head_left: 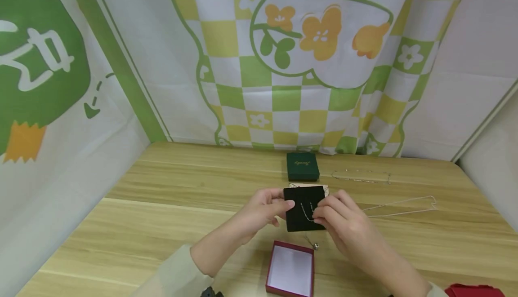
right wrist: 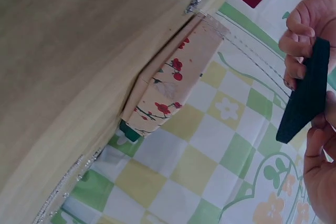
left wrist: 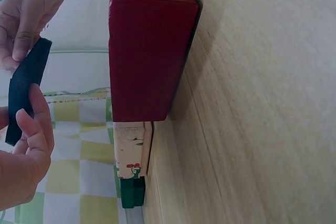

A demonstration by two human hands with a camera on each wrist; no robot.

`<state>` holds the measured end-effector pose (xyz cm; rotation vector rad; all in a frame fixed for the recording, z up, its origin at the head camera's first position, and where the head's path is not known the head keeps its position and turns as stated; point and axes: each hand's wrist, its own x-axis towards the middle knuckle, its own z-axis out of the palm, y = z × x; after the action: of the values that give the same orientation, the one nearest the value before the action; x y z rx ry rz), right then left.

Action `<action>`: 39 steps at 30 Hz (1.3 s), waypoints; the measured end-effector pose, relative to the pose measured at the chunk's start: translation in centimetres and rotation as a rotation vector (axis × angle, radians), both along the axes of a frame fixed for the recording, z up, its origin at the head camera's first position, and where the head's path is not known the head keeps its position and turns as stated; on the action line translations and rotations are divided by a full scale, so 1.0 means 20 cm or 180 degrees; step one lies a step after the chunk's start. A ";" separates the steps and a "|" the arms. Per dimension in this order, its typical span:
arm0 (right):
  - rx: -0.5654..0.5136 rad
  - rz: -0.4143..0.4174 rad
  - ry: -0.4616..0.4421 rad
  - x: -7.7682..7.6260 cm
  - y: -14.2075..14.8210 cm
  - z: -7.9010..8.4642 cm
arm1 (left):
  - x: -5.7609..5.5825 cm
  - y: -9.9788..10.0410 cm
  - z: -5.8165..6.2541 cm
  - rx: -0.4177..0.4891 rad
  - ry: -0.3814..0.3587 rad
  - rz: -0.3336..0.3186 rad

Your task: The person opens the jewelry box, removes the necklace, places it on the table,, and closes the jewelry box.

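Observation:
In the head view a square black jewellery pad point(head_left: 294, 223) is held up over the table. My left hand point(head_left: 263, 210) grips its left edge, thumb on the front face and fingers behind. A thin silver necklace point(head_left: 304, 212) loops across the front of the pad. My right hand point(head_left: 344, 219) has its thumb and fingertips together on this chain, covering the pad's right edge. In the right wrist view, strands of the chain point(right wrist: 252, 61) hang from the back of the pad. A small silver pendant point(head_left: 316, 246) shows below the pad.
An open red box point(head_left: 290, 268) with a white inside stands in front of me. Behind the pad are a floral box point(right wrist: 173, 82), mostly hidden in the head view, and a dark green box point(head_left: 302, 166). Two chains point(head_left: 398, 214) lie to the right. Something red point(head_left: 473, 290) sits at the lower right.

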<state>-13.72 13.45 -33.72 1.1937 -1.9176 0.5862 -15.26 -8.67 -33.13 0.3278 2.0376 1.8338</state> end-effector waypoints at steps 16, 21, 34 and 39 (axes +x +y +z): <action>-0.0208 0.0079 -0.0391 0.00 -0.01 0.09 | 0.01 -0.02 0.00 -0.0335 0.0207 0.0189; -0.0243 0.0086 -0.0476 0.00 -0.01 0.12 | 0.02 -0.02 0.00 -0.0400 0.0294 0.0184; -0.0341 -0.0017 -0.0507 0.01 0.01 0.19 | 0.01 -0.01 -0.02 -0.0496 0.0355 0.0224; -0.0395 -0.0013 -0.0462 0.01 0.02 0.20 | 0.01 -0.01 -0.04 -0.0474 0.0335 0.0170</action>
<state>-13.54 13.86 -29.64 1.0938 -1.9723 0.7969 -15.06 -8.87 -33.88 0.3377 2.2601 1.7157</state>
